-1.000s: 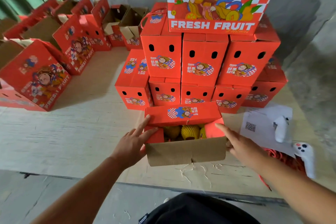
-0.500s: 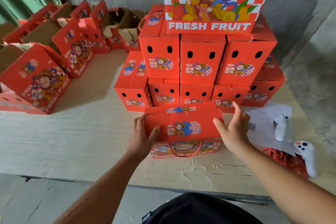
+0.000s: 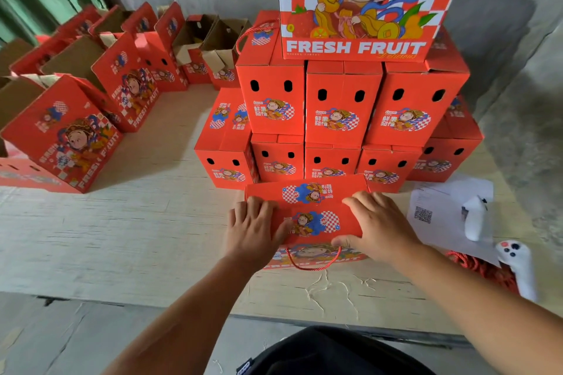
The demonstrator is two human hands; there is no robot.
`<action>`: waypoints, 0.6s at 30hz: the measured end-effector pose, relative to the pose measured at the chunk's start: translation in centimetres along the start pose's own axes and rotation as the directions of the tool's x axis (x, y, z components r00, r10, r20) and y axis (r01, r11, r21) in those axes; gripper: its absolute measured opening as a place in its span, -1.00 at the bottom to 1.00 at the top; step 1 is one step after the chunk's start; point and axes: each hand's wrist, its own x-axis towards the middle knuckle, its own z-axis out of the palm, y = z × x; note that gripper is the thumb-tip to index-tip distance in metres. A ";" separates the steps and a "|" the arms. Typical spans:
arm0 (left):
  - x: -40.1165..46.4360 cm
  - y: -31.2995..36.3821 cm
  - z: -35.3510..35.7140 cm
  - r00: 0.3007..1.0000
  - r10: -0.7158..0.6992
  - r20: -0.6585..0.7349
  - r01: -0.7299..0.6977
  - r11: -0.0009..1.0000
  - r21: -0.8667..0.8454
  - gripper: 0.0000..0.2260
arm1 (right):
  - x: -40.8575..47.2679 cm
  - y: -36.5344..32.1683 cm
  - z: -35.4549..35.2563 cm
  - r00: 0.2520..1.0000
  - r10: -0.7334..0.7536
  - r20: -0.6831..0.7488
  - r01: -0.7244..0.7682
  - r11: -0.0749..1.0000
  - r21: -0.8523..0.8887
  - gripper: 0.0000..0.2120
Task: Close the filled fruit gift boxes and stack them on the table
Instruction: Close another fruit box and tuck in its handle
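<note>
The gift box (image 3: 310,219) under the hands is red card with its top flaps folded down flat, each flap printed with a cartoon figure on a blue and checkered patch. A red cord handle (image 3: 312,262) loops down its near face. It sits on the table (image 3: 122,237) near the front edge, long axis running left to right, broad printed face toward the person. The left hand (image 3: 251,228) lies flat on the left end of the lid, fingers straight and spread, pressing down. The right hand (image 3: 377,225) lies on the right end, fingers flat on top and thumb hooked over the near edge.

Just behind stands the stack of closed boxes (image 3: 341,119): five in the bottom row, three above, one large box on top. Open boxes (image 3: 128,82) line the left. Two white controllers (image 3: 515,268) and one sheet of paper (image 3: 441,210) lie to the right.
</note>
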 end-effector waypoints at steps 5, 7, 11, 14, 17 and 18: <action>0.9 -0.6 0.1 0.991 0.055 0.124 -0.056 0.998 0.002 -0.36 | -1.2 -1.3 2.0 0.995 0.083 0.049 -0.087 0.993 0.083 -0.06; 1.5 -0.7 -0.3 0.969 0.093 0.229 -0.099 0.995 0.016 -0.17 | -1.1 -1.3 2.4 0.987 0.104 0.121 -0.108 0.994 0.032 -0.02; 1.8 -0.7 -1.1 0.928 0.134 0.348 -0.172 0.982 0.080 0.15 | 0.4 -0.6 1.9 0.962 0.121 0.245 -0.126 0.992 0.007 0.10; 1.5 -1.0 -1.0 0.923 0.155 0.353 -0.212 0.968 0.131 0.14 | 2.5 -0.1 1.3 0.972 0.102 0.210 -0.124 0.987 0.097 -0.05; 2.2 -1.6 -0.8 0.909 0.269 0.318 -0.325 0.935 0.140 0.05 | 3.6 -0.2 1.2 0.973 0.151 0.177 -0.164 0.984 0.063 -0.09; 2.7 -2.0 -0.9 0.902 0.335 0.271 -0.378 0.918 0.124 0.01 | 3.8 -0.5 1.1 0.974 0.191 0.120 -0.198 0.979 0.047 -0.10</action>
